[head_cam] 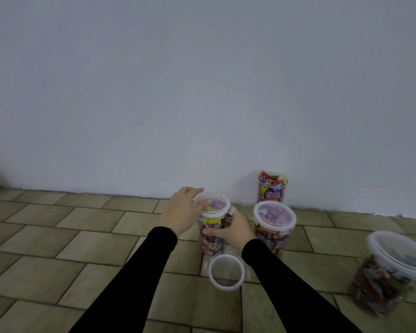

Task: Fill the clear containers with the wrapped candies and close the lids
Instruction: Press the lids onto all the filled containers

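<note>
A tall clear container [213, 241] packed with wrapped candies stands on the tiled floor, with a clear lid [214, 203] resting on top. My left hand [181, 211] lies against the lid's left edge, fingers spread over it. My right hand [233, 230] wraps around the container's right side below the lid. A loose clear lid [227, 271] lies flat on the floor just in front of this container. To the right stands a second candy-filled container [273, 227] with its lid on. Behind it, by the wall, a third filled container [272, 187] has no lid.
A fourth lidded container [389, 272] full of candies stands at the far right, blurred. A plain white wall [202, 92] runs along the back. The floor [82, 236] is beige tile with dark grout.
</note>
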### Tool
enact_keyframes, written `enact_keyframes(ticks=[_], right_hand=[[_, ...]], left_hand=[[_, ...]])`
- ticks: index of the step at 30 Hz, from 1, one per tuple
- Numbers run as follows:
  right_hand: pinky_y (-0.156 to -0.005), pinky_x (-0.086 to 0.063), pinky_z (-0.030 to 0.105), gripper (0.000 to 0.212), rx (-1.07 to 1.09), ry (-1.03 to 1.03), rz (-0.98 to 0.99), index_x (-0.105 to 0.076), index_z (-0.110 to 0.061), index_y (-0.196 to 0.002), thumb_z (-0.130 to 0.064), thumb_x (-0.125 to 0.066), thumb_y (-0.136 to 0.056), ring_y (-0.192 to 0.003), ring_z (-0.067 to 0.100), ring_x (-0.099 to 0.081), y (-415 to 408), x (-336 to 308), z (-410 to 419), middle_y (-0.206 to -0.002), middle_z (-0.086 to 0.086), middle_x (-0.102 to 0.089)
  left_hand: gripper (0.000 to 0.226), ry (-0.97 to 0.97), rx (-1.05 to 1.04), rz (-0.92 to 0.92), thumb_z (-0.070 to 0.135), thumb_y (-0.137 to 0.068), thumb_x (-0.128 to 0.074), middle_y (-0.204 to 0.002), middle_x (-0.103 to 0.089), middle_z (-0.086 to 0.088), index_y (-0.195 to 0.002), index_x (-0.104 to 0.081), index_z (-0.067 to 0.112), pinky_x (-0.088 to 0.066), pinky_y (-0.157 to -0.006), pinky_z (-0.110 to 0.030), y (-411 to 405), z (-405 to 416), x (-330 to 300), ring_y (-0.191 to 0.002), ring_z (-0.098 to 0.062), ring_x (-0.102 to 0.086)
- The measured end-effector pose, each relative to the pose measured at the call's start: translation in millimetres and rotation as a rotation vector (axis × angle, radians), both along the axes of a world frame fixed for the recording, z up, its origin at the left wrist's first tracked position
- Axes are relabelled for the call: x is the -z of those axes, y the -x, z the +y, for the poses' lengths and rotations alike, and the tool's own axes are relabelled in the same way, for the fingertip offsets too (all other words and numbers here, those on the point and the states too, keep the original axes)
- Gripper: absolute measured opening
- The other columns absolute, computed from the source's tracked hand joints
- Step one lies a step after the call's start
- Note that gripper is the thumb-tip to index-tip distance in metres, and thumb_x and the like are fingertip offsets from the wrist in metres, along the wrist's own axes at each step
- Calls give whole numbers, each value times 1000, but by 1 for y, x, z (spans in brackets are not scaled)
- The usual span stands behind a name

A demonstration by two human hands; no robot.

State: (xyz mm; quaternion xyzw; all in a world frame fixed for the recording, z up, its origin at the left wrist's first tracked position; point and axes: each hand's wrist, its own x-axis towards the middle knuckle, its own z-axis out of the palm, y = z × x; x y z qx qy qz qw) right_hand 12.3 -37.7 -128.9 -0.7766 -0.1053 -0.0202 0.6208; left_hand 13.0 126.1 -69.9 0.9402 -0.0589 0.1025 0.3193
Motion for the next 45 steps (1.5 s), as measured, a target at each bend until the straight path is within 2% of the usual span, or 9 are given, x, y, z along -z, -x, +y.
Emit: enact_keyframes(ticks=[5,9,14,21,23,26,37,40,45], right_hand=[[-92,-53,38,57,-27,-44,41,-62,-30,-98,-11,-92,-54,-98,10,-67,-2,1,-3,-102,-6,-72],[-95,-52,42,66,-32,-75,51,-61,-28,-106,-22,-94,-49,-104,12,-66,0,3,0,-107,-4,-71],[-95,-52,40,75,-13,-60,54,-59,-30,-109,-37,-92,-41,-106,11,-64,0,4,2,-110,-6,-70],[-78,-54,24,63,6,-57,50,-61,-18,-113,-13,-89,-57,-92,0,-67,6,3,3,-102,-8,-71],[-67,-47,9,53,15,-53,23,-61,-11,-113,4,-81,-66,-82,-10,-64,8,1,5,-96,-8,-69],[-72,-48,12,46,33,-2,-15,-63,-23,-103,2,-79,-67,-93,6,-66,6,2,6,-98,-7,-70],[-75,-45,12,41,77,68,18,-56,-29,-109,-2,-67,-80,-94,6,-62,6,1,5,-100,-9,-66],[-86,-53,27,36,95,41,55,-58,-28,-106,-6,-65,-79,-97,14,-64,3,-3,10,-102,-3,-68],[-83,-48,26,32,80,332,24,-56,-17,-108,-16,-65,-78,-99,19,-62,7,-10,19,-105,3,-66]], left_hand=[[47,128,187,-86,69,-64,-61,-124,-48,20,-107,-62,52,-36,-105,-33,6,14,20,-119,-5,-41],[38,327,175,-146,36,-78,-75,-136,-49,16,-110,-63,51,-36,-110,-38,10,12,38,-127,-3,-42],[36,406,113,-176,33,-85,-66,-140,-40,31,-113,-61,55,-35,-110,-36,13,2,54,-131,-4,-42],[49,57,-47,-300,75,-64,-52,-112,-52,13,-89,-69,36,-38,-92,-26,23,-14,19,-106,-8,-42],[48,-139,-103,-324,76,-64,-54,-101,-51,10,-80,-65,33,-39,-85,-29,23,-33,5,-97,-11,-44],[43,-318,-129,-261,67,-73,-57,-96,-52,6,-85,-63,26,-42,-83,-34,18,-51,-3,-96,-17,-47],[26,-174,-119,-389,38,-80,-69,-98,-52,-3,-91,-62,14,-40,-76,-30,16,-57,23,-94,-22,-45],[26,-173,-136,-394,40,-83,-67,-101,-51,-2,-95,-62,17,-41,-75,-28,15,-55,26,-97,-20,-46],[32,-161,-55,-337,45,-83,-66,-110,-53,2,-104,-62,21,-42,-86,-31,11,-40,28,-107,-18,-46]])
